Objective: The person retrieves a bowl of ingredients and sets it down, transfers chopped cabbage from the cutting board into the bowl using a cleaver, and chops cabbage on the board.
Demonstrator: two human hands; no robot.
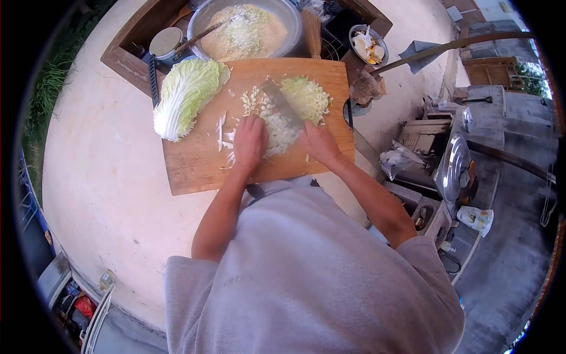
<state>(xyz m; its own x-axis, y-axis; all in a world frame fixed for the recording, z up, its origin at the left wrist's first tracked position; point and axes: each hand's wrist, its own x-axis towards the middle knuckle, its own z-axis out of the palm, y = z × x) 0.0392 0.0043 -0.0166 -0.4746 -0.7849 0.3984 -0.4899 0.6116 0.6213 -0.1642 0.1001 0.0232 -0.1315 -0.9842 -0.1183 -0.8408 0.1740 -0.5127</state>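
My right hand (pixel 319 143) is closed around the handle end of a cleaver (pixel 283 105), whose wide blade is blurred and angles away to the upper left over chopped cabbage (pixel 279 131). To the left of the blade, my left hand (pixel 250 143) rests on the wooden cutting board (pixel 200 168) with its fingers curled in. What lies under those fingers is hidden. White cabbage shreds (pixel 221 131) lie beside this hand. A finely chopped yellow-green pile (pixel 306 100) sits beyond the cleaver. On the board's left edge lies a large piece of napa cabbage (pixel 191 97).
Behind the board stands a metal basin (pixel 291 26) of crumbly pale mixture with a wooden stick (pixel 203 35) in it. A lidded tin (pixel 165 42) is left of it. A bowl of scraps (pixel 368 46) and a brush (pixel 311 32) are at right. A metal lid (pixel 454 168) stands further right.
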